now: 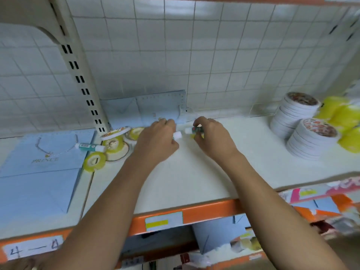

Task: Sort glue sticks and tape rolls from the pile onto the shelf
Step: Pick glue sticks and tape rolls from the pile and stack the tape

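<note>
green glue stick (195, 130): right hand (211, 138) | white-capped stick (177, 135): left hand (156, 142)

The shelf (194, 172) is white with an orange front edge (204, 209), and the wall (214, 55) behind it is white tile with a grey grid. At the shelf's right end are white tape rolls (292, 117) with red-printed cores and bright yellow rolls (339, 117); at its left end, yellow-green tape rolls (94, 161), a white-capped glue stick (88, 146) with teal label, and a pale blue bag (39, 172) lettered gold.
</note>
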Motion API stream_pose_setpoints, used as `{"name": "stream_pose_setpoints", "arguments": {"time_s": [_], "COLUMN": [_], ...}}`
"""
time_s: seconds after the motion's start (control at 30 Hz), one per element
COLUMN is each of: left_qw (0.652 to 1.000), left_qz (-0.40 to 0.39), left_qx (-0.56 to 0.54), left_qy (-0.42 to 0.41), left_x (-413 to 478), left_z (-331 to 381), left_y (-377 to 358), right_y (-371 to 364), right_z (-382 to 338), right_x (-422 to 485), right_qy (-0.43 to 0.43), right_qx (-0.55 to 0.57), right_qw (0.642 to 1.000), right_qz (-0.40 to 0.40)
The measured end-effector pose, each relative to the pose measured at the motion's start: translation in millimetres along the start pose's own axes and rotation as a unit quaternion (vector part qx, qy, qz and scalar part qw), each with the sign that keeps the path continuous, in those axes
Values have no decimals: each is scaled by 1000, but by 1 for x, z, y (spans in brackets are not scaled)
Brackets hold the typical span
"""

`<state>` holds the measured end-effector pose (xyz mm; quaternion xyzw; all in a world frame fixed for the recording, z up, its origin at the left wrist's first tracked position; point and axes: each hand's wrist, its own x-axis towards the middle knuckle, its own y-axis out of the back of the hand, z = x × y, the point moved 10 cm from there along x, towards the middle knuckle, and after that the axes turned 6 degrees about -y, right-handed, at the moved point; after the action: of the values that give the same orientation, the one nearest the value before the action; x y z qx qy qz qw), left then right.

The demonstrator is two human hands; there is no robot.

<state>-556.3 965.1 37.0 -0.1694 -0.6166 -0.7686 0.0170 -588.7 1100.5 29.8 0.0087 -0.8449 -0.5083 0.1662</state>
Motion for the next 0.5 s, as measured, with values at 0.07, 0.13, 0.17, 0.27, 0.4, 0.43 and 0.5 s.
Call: {"name": "stream_pose_setpoints", "arguments": {"time_s": [0.07,0.13,0.17,0.27,0.4,0.43,0.5], "left_qw": [999,998,997,992,986,984,982], "left_qz": [-6,-11,-13,-13,-21,-22,-21], "left_qx": [-18,-29,-31,-40,-48,-50,-54], "left_qy": [-28,-57,-72,-120,-159,-168,-181], "left_x": [0,-1,-1,3,12,15,19], "left_z": [33,67,84,140,207,226,266], "left_y": [-10,-20,-25,-40,-55,-59,-66], "right_y": [19,38,48,79,115,124,145], "right_z": [25,52,66,108,159,175,206], "right_x": [-24,-46,-57,-86,-115,-122,-136], "right_qy": [-22,-45,-55,-80,-106,-112,-114], "right_qx": [-3,-13,-17,-28,-54,-58,-67], "right_qw": [1000,999,998,995,991,990,990], "right_qz": [6,15,23,44,56,56,49]}}
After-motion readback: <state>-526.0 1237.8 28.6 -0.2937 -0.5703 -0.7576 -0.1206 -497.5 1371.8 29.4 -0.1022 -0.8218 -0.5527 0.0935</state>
